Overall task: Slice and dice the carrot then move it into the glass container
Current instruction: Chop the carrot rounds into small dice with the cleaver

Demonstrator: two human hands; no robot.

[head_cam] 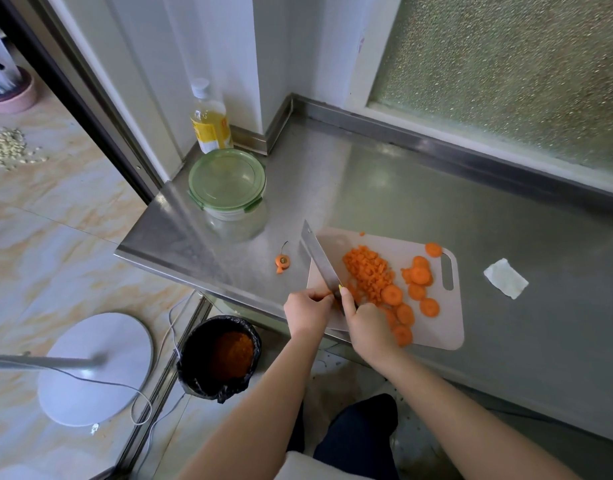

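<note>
A pile of diced carrot [367, 271] lies in the middle of the pale cutting board [440, 336]. Several round carrot slices [420, 275] sit to its right and along the near edge. A cleaver [318, 252] stands tilted at the board's left edge, blade pointing away. My right hand [365, 322] grips its handle, one finger raised against the blade's heel. My left hand [308, 306] curls its fingers at the heel from the left side. The glass container [237, 223] stands at the counter's left end, apart from the board, with a green lid [227, 178] on top.
A carrot end [282, 262] lies on the steel counter [384, 188] left of the board. An oil bottle [209, 123] stands in the back corner, and a paper scrap [505, 278] lies right of the board. On the floor are a black bin [218, 355] holding carrot scraps and a fan base [93, 368].
</note>
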